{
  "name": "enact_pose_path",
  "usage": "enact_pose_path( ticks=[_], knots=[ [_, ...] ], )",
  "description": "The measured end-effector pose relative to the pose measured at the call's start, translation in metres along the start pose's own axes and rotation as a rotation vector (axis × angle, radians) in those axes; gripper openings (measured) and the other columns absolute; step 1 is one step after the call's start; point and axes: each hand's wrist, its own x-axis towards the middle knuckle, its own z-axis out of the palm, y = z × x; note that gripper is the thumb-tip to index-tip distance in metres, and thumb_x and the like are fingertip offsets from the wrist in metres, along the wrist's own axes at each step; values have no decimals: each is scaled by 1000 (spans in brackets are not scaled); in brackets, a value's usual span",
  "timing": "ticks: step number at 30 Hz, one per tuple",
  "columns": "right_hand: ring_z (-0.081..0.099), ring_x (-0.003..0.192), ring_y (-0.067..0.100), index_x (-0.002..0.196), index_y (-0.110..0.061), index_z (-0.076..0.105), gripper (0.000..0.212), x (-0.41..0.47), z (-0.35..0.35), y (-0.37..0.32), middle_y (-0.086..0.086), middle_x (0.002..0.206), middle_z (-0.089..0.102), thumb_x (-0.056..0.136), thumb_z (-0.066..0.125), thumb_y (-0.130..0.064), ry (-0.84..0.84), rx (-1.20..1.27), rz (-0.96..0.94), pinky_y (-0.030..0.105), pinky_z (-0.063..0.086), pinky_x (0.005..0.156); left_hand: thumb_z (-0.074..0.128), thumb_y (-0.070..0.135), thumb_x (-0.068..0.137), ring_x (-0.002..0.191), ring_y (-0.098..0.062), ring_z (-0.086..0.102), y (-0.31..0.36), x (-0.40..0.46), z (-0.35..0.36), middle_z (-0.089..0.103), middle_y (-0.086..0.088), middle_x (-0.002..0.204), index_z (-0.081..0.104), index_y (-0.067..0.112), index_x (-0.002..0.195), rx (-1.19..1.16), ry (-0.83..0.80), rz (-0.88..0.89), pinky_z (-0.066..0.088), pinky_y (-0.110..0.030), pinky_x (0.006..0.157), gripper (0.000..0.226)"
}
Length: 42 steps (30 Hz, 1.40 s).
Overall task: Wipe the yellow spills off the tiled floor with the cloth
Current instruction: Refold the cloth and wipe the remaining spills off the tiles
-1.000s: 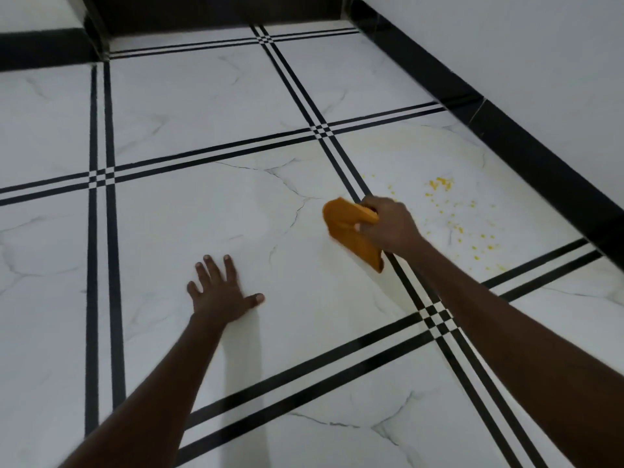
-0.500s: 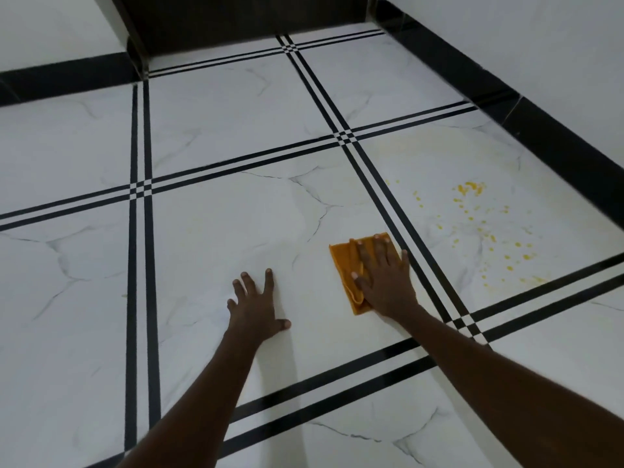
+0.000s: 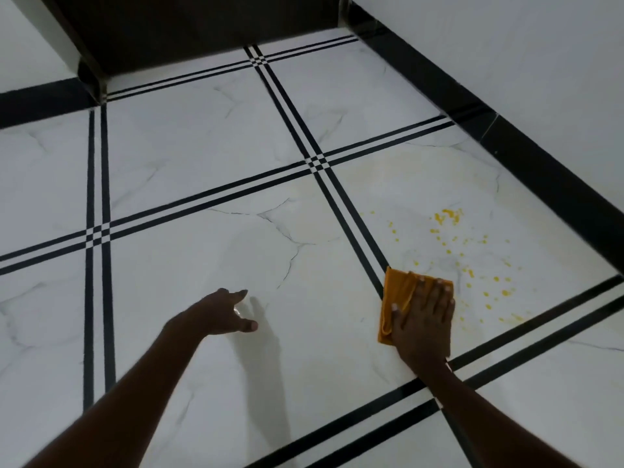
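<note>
An orange cloth [image 3: 396, 295] lies folded flat on the white tiled floor [image 3: 236, 251], over the black double line at the lower right. My right hand [image 3: 422, 319] presses palm-down on it with fingers spread. Yellow spills [image 3: 472, 258], many small drops and a smear, dot the tile just right of the cloth, reaching toward the wall. My left hand [image 3: 223, 314] hovers a little above the middle tile, fingers loosely apart, holding nothing.
A white wall with a black skirting band [image 3: 540, 170] runs along the right, close behind the spills. A dark recess [image 3: 202, 25] lies at the far end. Black double lines cross the floor in a grid.
My right hand has slid the cloth to the right, across the black line onto the edge of the spilled tile. My left hand has lifted off the floor.
</note>
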Motion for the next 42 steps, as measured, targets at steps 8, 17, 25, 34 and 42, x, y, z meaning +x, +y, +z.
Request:
enact_pose_path(
  ticks=[8,17,25,34,42],
  knots=[
    [21,153,49,158,-4,31,79,119,31,-146,31,161,29,99,33,-56,57,49,-190,60,16,125,57,87,70,154,-35,-24,25,57,41,-36,-13,162,-25,32,156,95,264,37,8,-59,122,131],
    [30,151,42,150,-1,44,59,82,27,-84,25,158,41,101,31,-30,178,314,-12,57,26,122,53,96,56,156,-32,-19,20,56,53,-33,-8,164,-23,38,156,81,429,54,14,-54,119,138],
    [13,157,40,162,-4,18,83,99,35,-154,24,168,18,100,36,-56,24,43,-211,50,5,127,55,94,60,154,-33,-23,21,56,51,-35,-10,163,-26,37,155,107,371,46,12,-55,120,138],
    [20,157,31,163,-27,20,64,97,14,-53,9,171,18,102,25,-41,40,-7,-331,51,16,126,67,67,82,157,-36,-8,37,58,22,-15,-16,168,-9,26,162,157,379,149,19,-52,121,118],
    [6,158,39,165,-22,10,70,43,27,-137,14,171,8,103,32,-45,46,124,-503,59,7,127,73,75,67,152,-39,-26,59,76,27,-38,-20,159,-33,28,153,265,257,173,4,-61,121,144]
  ],
)
